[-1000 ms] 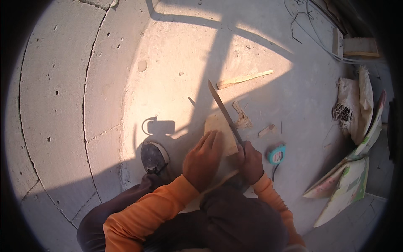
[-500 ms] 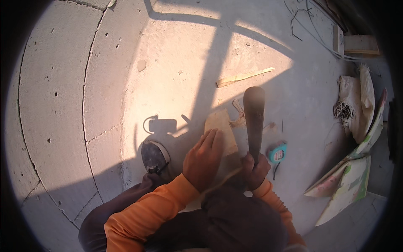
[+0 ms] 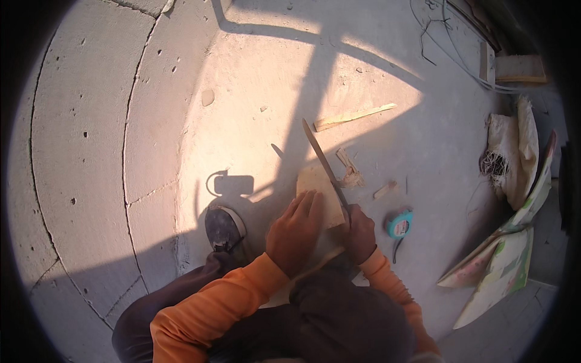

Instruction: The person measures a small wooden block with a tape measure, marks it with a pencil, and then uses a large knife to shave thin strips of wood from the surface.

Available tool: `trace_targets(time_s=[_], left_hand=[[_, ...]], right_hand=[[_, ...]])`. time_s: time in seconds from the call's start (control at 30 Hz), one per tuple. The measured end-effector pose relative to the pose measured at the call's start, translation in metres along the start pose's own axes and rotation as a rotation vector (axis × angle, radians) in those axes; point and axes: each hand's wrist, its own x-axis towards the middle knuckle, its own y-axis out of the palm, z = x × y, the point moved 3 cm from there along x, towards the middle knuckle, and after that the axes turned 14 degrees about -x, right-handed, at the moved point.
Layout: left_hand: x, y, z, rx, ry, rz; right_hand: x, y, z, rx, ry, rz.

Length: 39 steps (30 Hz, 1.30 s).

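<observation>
A pale wooden board (image 3: 313, 178) stands in front of me near the middle, its lower part hidden. My left hand (image 3: 295, 232) grips its left side, with the fingers laid straight and close together across the face; the thumb is out of sight. My right hand (image 3: 359, 233) is closed round the handle of a machete (image 3: 322, 158). The long dark blade appears nearly edge-on, slanting up and left along the board's right edge. Whether it touches the wood I cannot tell. Splintered wood chips (image 3: 349, 170) lie just right of the blade.
A teal tape measure (image 3: 399, 224) lies right of my right hand. Beyond the board is a thin wood strip (image 3: 356, 117). At right are a frayed sack (image 3: 505, 148), a folded patterned sheet (image 3: 499, 272) and bent wire (image 3: 427, 42). My shoe (image 3: 224, 227) is at left, beside a block wall (image 3: 91, 163).
The machete has swung from raised and broadside down and left to the board's right edge. My right hand turned and moved slightly up and left. My left hand stays on the board.
</observation>
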Motion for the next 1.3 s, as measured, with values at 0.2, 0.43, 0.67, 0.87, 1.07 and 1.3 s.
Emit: trace_targets(time_s=[0.2,0.43,0.67,0.87,1.07,1.3], left_hand=[[-0.002,-0.001,0.003,0.04,-0.014,0.031],[-0.004,-0.002,0.003,-0.019,-0.026,-0.019],[0.002,-0.008,0.009,-0.028,0.011,-0.003],[0.029,-0.037,0.027,-0.072,-0.081,0.084],[0.064,-0.056,0.041,-0.039,-0.075,0.091],[0.076,-0.065,0.042,-0.091,-0.225,0.132]], right_hand=[[-0.011,-0.017,0.017,-0.012,0.032,-0.098],[-0.004,0.007,0.007,-0.046,-0.039,-0.057],[0.009,0.007,0.004,0.03,0.068,0.073],[0.026,-0.003,0.024,0.008,0.091,0.058],[0.029,-0.015,0.035,0.17,0.068,0.128],[0.02,-0.011,0.028,0.135,0.094,0.135]])
